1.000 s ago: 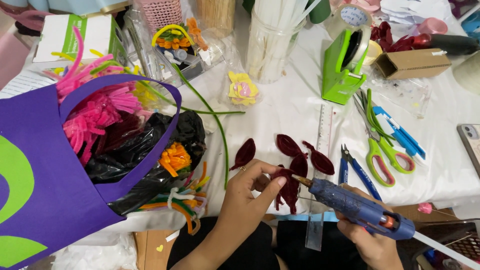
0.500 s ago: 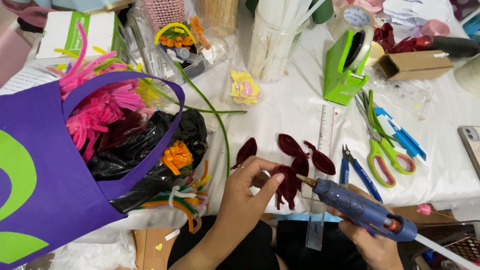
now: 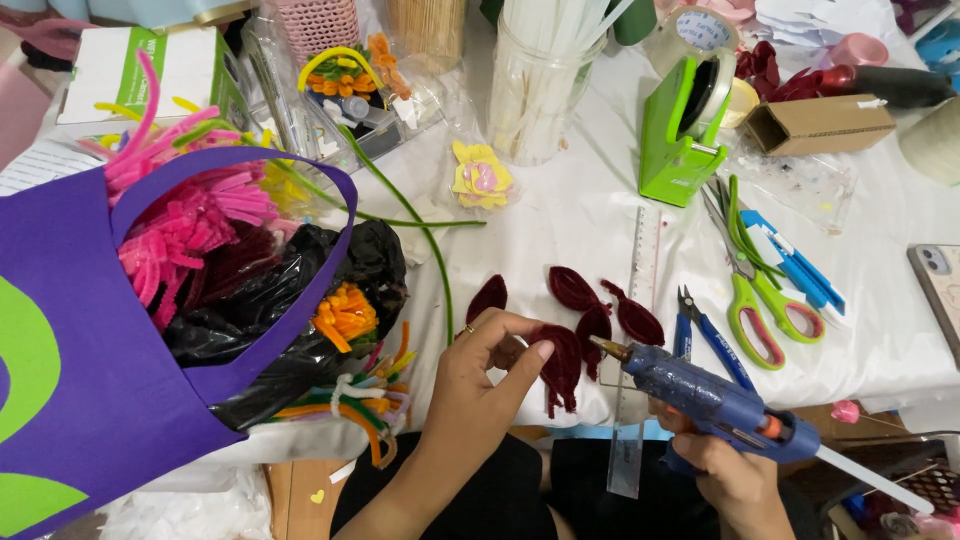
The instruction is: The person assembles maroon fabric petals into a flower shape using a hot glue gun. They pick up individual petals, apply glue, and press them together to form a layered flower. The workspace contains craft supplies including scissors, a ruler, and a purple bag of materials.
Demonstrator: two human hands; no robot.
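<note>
My left hand (image 3: 485,385) pinches a dark red fuzzy petal piece (image 3: 562,365) at the near edge of the white table. My right hand (image 3: 735,480) grips a blue hot glue gun (image 3: 715,400), its nozzle pointing left and almost touching that petal. Several more dark red petals (image 3: 590,300) lie on the cloth just beyond, one of them off to the left (image 3: 488,297).
A purple bag (image 3: 120,400) stuffed with pink pipe cleaners and a black plastic bag fills the left. Green-handled scissors (image 3: 755,300), blue pliers (image 3: 705,335), a clear ruler (image 3: 640,330), a green tape dispenser (image 3: 680,130), a jar of white sticks (image 3: 535,85) and a phone (image 3: 940,290) surround the work spot.
The glue gun has shifted slightly right and its nozzle sits by the petal's edge. My left hand keeps its pinch on the petal piece, moved little.
</note>
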